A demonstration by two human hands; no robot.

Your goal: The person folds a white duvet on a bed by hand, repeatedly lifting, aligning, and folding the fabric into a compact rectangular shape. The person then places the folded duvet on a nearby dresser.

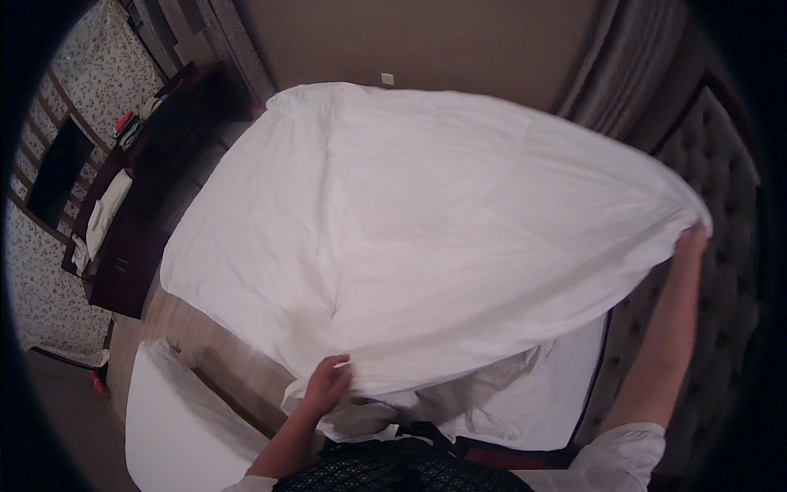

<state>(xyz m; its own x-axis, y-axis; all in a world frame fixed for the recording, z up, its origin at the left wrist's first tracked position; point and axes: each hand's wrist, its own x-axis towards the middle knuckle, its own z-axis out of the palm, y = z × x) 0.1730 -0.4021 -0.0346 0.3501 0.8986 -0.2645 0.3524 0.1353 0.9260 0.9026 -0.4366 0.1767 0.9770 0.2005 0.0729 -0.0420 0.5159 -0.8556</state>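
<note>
A large white bed cover [430,234] spreads across the bed, with a long crease running down its left part. My right hand [693,237], arm stretched out, grips a corner of it beside the headboard and holds that corner raised. At the near edge, my left hand [329,384] has its fingers curled on the cloth. Between my hands the near edge hangs lifted, and below it shows a white mattress [541,406] with rumpled fabric on it. The cover hides most of the bed.
A tufted grey headboard [676,295] stands on the right. White padded bedding [178,418] lies at lower left, above a wooden floor [178,326]. A dark wooden cabinet [123,277] holding cloth items lines the left side. Curtains [621,67] hang by the far wall [430,37].
</note>
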